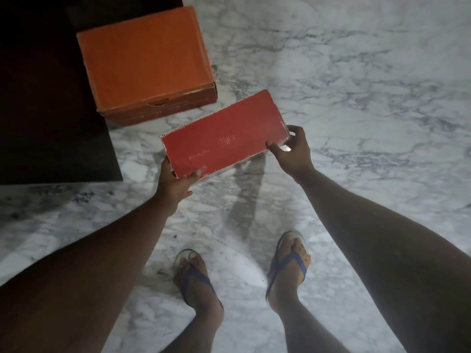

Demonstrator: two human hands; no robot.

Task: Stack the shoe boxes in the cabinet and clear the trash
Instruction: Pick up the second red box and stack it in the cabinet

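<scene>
Head view, looking down: a person stands on a glossy white marble floor [356, 98] veined with grey, holding a flat red shoe box [224, 135] by its two short ends, in the air and slightly tilted. The left grip [175, 184] curls round the near-left corner; the right grip [293, 151] pinches the right end, thumb on top. The box is matte cardboard, its edges scuffed white, with a pale saw-tooth trim along the far side. Just beyond it a deeper orange shoe box [145, 64], with a ribbed lid and a worn front, sits against a dark brown surface [51, 110], possibly the cabinet. Judging from this, stacking is unfinished: neither box is visibly shelved, and no trash is identifiable.
</scene>
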